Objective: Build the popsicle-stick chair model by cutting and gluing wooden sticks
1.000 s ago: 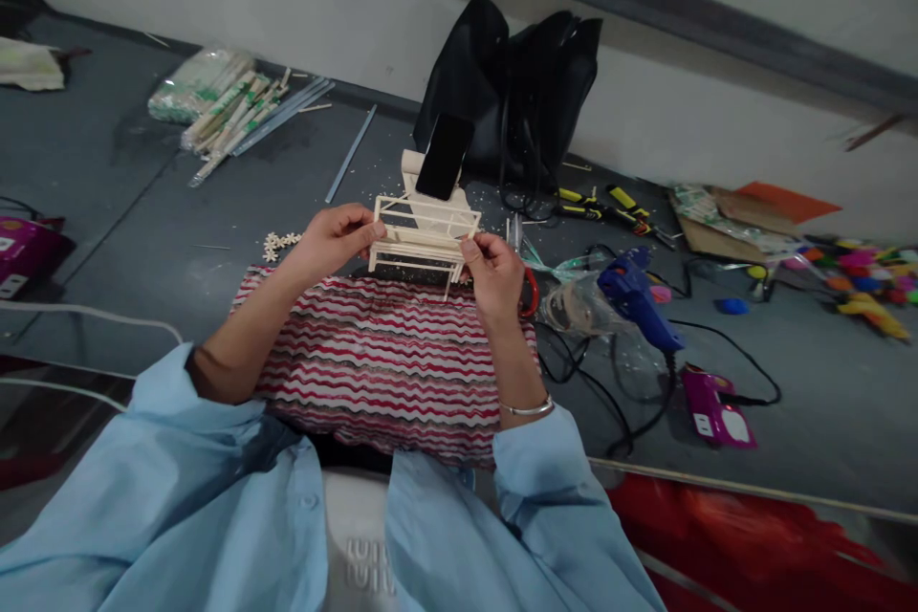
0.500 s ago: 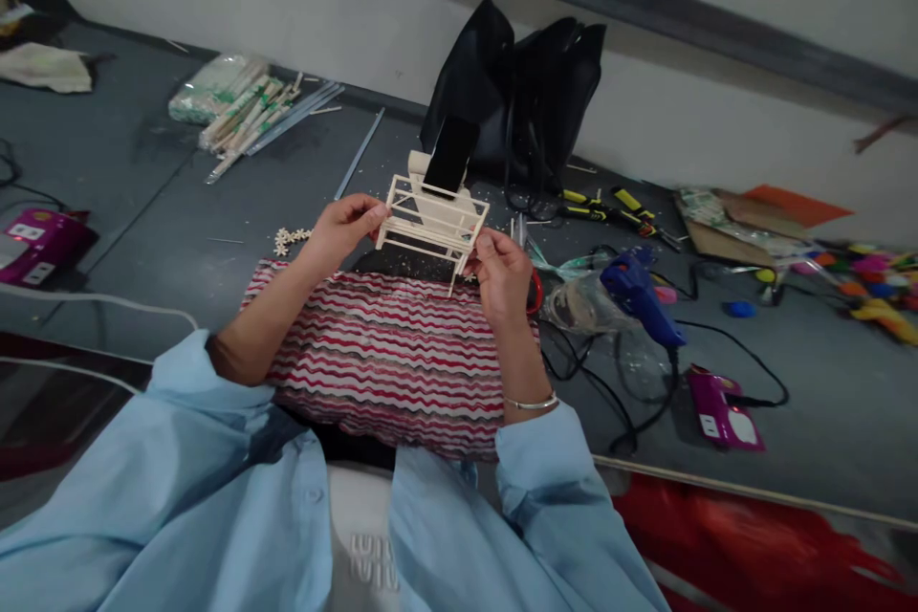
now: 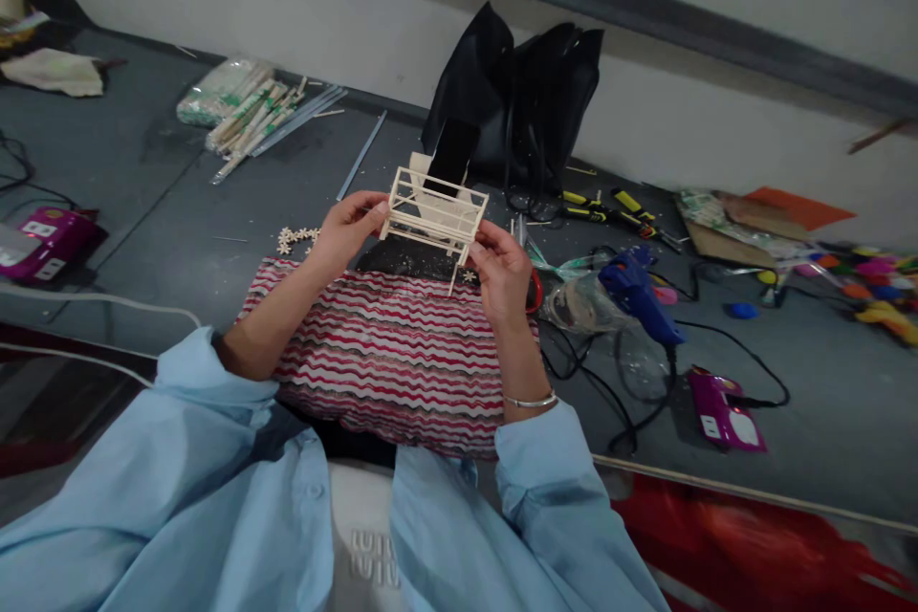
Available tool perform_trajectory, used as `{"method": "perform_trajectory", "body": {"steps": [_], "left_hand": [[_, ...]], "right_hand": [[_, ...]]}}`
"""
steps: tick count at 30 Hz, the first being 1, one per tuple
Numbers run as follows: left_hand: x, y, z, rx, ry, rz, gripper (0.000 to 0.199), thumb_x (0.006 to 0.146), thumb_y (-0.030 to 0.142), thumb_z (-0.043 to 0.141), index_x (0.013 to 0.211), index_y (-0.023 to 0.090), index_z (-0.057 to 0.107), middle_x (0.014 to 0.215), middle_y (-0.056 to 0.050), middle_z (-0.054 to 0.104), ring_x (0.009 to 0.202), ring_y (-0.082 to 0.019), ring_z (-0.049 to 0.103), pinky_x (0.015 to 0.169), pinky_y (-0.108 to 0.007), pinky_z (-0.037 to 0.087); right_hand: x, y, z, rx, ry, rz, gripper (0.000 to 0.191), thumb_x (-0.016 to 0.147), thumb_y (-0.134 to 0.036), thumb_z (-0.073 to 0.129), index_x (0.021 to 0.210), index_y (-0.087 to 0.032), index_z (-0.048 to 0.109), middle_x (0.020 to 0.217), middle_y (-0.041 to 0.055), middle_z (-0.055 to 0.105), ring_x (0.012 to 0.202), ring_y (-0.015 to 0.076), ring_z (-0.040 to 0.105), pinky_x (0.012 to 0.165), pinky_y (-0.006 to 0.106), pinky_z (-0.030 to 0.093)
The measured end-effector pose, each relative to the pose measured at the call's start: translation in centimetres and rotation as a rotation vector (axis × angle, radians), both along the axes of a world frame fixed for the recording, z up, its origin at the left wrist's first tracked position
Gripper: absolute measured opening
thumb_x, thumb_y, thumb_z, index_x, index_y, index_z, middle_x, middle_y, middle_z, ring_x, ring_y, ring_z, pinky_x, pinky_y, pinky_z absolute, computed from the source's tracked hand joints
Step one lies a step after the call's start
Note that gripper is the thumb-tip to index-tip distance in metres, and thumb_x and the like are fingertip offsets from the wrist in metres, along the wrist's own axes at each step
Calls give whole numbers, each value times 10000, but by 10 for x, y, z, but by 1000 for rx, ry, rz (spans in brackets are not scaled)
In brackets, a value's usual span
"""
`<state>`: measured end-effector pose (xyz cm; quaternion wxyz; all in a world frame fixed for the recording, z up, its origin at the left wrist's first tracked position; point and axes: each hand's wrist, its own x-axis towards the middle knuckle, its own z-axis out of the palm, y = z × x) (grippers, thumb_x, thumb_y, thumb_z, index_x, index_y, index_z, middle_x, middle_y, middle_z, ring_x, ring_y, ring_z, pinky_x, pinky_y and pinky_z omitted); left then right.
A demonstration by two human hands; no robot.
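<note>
A small pale wooden frame [image 3: 435,215], built of thin sticks like a little bench, is held up between both hands. My left hand [image 3: 349,228] pinches its left end with thumb and fingers. At the right end, my right hand [image 3: 500,266] has its fingers closed on the frame near a leg that points down. Beneath lies a red, white and grey striped cloth [image 3: 387,354]. Behind the frame a black phone [image 3: 451,156] leans on a pale support. Small flower-shaped wooden pieces [image 3: 294,239] lie left of the frame, beside my left wrist.
A black bag [image 3: 513,105] stands against the wall. Bundled sticks [image 3: 251,120] lie at back left. On the right are a blue glue gun [image 3: 641,295] with cables, yellow-black pliers [image 3: 584,207], a purple box [image 3: 726,409] and colourful pieces. Another purple box [image 3: 54,244] sits far left.
The wooden frame has tilted slightly, its upper rail rising and showing more of its slats. Both hands still hold its ends. The view has shifted a little.
</note>
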<state>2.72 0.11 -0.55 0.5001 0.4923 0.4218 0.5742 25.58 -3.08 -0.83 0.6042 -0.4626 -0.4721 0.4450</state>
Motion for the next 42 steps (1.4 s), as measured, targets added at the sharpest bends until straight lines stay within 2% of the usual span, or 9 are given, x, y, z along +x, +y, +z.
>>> {"method": "perform_trajectory", "body": {"steps": [8,14,18,23,29,32,36,39,42], "left_hand": [[-19,-9,19,-5,281,-33,233,798,339,643,930,155,700,730,-14,660,642,-108,583,642,-234,495],[-78,-6,35,181,786,221,119,724,245,639,787,201,729,727,-25,671,675,-147,547,649,-253,438],[-99,8,23,103,1020,239,84,667,175,616,673,203,696,651,-26,637,642,-166,520,660,-283,415],[-93,17,2,30,1106,144,86,664,185,613,636,217,688,643,-25,620,675,-190,557,717,-295,426],[-88,18,-10,11,1316,90,67,624,218,646,628,236,709,658,-38,639,628,-195,573,604,-273,391],[-89,21,-15,68,1262,110,25,586,224,656,592,231,679,629,-28,628,589,-171,543,544,-254,347],[-87,20,-9,24,1000,108,87,543,188,706,584,222,637,554,5,584,534,-139,486,521,-253,322],[-76,12,10,7,685,189,115,582,170,717,649,199,628,574,19,568,538,-109,478,532,-245,342],[-56,4,36,57,345,125,148,636,215,746,699,180,617,635,15,596,562,-85,486,541,-225,380]], "right_hand": [[-1,0,-1,2,-132,-32,475,676,-483,794,1065,-232,688,972,31,710,828,174,644,687,320,588],[-2,1,0,-30,-109,-36,455,680,-488,789,1045,-233,697,937,10,696,773,149,621,659,299,585],[-2,1,0,-21,-102,-29,442,680,-481,795,1035,-233,702,935,12,699,772,151,621,643,294,578],[-2,0,0,-27,-131,-31,432,697,-474,780,1048,-236,697,944,11,702,767,147,616,636,288,572],[-1,1,-1,-20,-136,-25,391,712,-438,769,1040,-238,696,912,-2,689,740,132,600,609,267,551],[-1,0,0,-23,-161,-25,399,717,-450,760,1047,-237,694,908,0,687,728,130,597,599,262,549],[-2,-1,2,-32,-159,-36,404,707,-460,765,1035,-236,694,908,7,689,729,137,599,586,263,552],[-2,-2,3,-30,-152,-34,394,703,-453,767,1022,-234,694,892,2,682,712,131,590,572,259,545],[-2,-2,3,-33,-160,-37,401,699,-459,769,1020,-230,694,850,-8,667,691,124,578,562,251,538]]}}
